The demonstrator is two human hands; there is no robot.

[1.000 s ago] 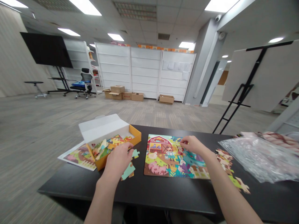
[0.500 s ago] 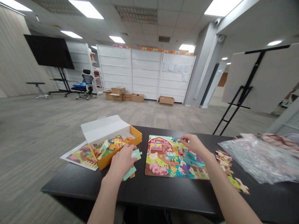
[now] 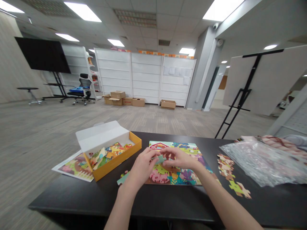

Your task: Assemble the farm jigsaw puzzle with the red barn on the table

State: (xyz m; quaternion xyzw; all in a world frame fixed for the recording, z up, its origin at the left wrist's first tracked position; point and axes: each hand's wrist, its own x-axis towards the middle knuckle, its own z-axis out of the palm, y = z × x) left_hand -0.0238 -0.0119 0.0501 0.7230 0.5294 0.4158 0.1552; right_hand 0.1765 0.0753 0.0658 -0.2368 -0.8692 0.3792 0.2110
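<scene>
Over the left part of a colourful farm-scene jigsaw puzzle (image 3: 192,174), my two hands are close together. My left hand (image 3: 142,166) pinches a pale green puzzle piece (image 3: 161,159) between thumb and fingers. From the other side, my right hand (image 3: 181,158) reaches towards it, thumb and fingers apart around its right end; whether they touch it I cannot tell. Behind my left wrist, another pale green puzzle piece (image 3: 122,179) lies partly hidden on the table. The hands cover much of the barn in the picture.
An orange box (image 3: 115,164) with a white lid holds loose pieces at the left, on a printed picture sheet (image 3: 61,167). Several brown and green pieces (image 3: 226,169) lie right of the puzzle. Clear plastic wrapping (image 3: 259,163) lies beyond them on the black table (image 3: 96,198).
My left hand has moved right from beside the box, carrying a pale green piece. My right hand has left the puzzle's upper edge and come left and down to meet it.
</scene>
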